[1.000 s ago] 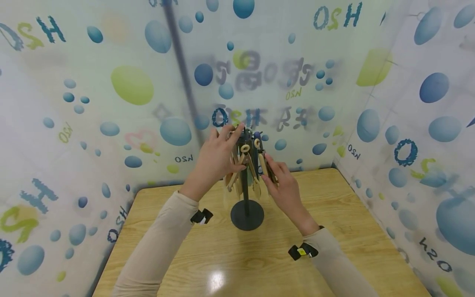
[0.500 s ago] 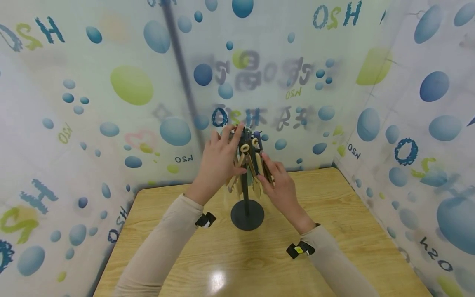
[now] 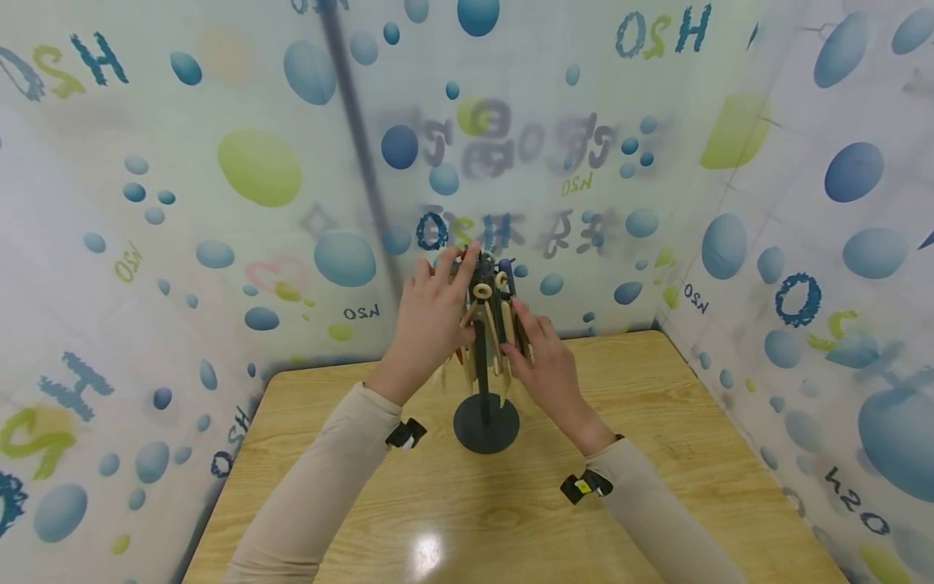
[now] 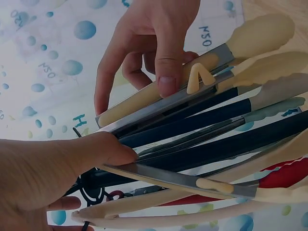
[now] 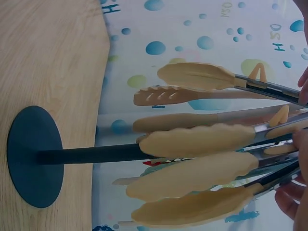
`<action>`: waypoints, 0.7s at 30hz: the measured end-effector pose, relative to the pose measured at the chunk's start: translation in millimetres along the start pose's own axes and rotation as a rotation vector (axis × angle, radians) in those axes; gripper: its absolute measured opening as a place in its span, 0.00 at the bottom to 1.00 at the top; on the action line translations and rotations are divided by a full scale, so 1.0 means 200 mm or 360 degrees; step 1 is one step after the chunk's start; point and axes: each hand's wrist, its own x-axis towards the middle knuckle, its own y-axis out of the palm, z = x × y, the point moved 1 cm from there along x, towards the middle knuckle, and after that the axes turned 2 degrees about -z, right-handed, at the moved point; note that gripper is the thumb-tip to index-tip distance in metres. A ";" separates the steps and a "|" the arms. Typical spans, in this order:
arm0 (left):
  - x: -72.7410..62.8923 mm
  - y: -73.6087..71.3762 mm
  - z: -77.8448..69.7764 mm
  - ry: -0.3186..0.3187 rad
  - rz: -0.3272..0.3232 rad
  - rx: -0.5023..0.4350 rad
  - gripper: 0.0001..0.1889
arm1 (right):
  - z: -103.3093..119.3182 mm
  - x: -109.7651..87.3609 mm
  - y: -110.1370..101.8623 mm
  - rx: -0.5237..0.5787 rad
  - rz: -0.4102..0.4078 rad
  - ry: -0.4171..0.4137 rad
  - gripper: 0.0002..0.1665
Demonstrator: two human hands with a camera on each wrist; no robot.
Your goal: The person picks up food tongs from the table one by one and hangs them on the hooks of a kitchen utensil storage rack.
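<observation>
A dark utensil stand (image 3: 486, 434) carries several hanging kitchen tongs with beige tips. At its top, my left hand (image 3: 430, 324) grips the hanger part. Its thumb lies against the handle of one pair of tongs (image 4: 159, 177), in the left wrist view. From the right side, my right hand (image 3: 549, 361) pinches another pair of tongs (image 4: 260, 36), with steel and beige handles, between thumb and fingers. Between the hands hang more tongs and a slotted beige utensil (image 5: 163, 96). A red-headed utensil (image 4: 286, 173) hangs partly hidden behind them.
The stand rests on a wood-grain table (image 3: 620, 503), near its back edge. Patterned curtain walls (image 3: 292, 122) with blue and green ovals enclose the table at the back and on both sides.
My right hand has shifted slightly left, towards the stand, with its tongs. The hanging utensils have turned a little, and red parts now show by my left hand. My left hand has edged right.
</observation>
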 end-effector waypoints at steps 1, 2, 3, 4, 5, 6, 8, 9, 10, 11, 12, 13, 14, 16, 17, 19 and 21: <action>0.00 0.00 0.00 0.0001 -0.0002 -0.0001 0.61 | 0.00 0.00 0.00 -0.0008 0.0001 0.0004 0.46; 0.00 0.00 0.00 0.0002 -0.0004 -0.0003 0.60 | 0.00 0.00 0.01 -0.0014 -0.0003 0.0002 0.46; 0.00 0.00 0.00 0.0002 -0.0010 -0.0006 0.60 | 0.00 0.00 0.01 -0.0024 -0.0005 0.0001 0.47; 0.00 0.00 0.00 0.0003 -0.0016 -0.0012 0.60 | 0.00 0.00 0.01 -0.0031 -0.0011 -0.0002 0.47; 0.00 0.00 0.00 0.0004 -0.0023 -0.0014 0.59 | 0.00 0.00 0.02 -0.0042 -0.0017 -0.0006 0.47; 0.00 0.00 0.00 0.0005 -0.0028 -0.0017 0.59 | 0.00 0.00 0.02 -0.0057 -0.0021 -0.0010 0.47; 0.00 0.00 0.00 0.0007 -0.0032 -0.0019 0.59 | 0.00 0.00 0.02 -0.0090 -0.0026 -0.0019 0.48; 0.00 0.00 0.01 0.0008 -0.0032 -0.0016 0.59 | 0.00 0.00 0.02 -0.0103 -0.0027 -0.0022 0.48; 0.00 0.00 0.01 0.0010 -0.0031 -0.0011 0.59 | 0.00 0.00 0.03 -0.0115 -0.0027 -0.0026 0.48; 0.00 0.00 0.01 0.0011 -0.0030 -0.0010 0.59 | 0.01 0.00 0.03 -0.0125 -0.0026 -0.0031 0.48; 0.00 0.00 0.01 0.0013 -0.0032 -0.0009 0.59 | 0.01 0.00 0.03 -0.0133 -0.0024 -0.0034 0.48; 0.00 0.00 0.01 0.0013 -0.0035 -0.0009 0.59 | 0.01 0.00 0.03 -0.0139 -0.0023 -0.0036 0.48; -0.01 0.00 0.01 0.0014 -0.0040 -0.0012 0.59 | 0.01 0.00 0.03 -0.0140 -0.0023 -0.0035 0.48; -0.01 0.01 0.01 0.0015 -0.0048 -0.0011 0.59 | 0.01 0.00 0.04 -0.0137 -0.0026 -0.0042 0.48; -0.01 0.01 0.01 0.0015 -0.0052 -0.0016 0.60 | 0.01 0.00 0.04 -0.0137 -0.0027 -0.0040 0.48; -0.01 0.01 0.01 0.0017 -0.0058 -0.0021 0.60 | 0.01 0.00 0.04 -0.0137 -0.0029 -0.0035 0.48; -0.01 0.01 0.01 0.0018 -0.0062 -0.0026 0.60 | 0.02 0.00 0.04 -0.0131 -0.0030 -0.0037 0.48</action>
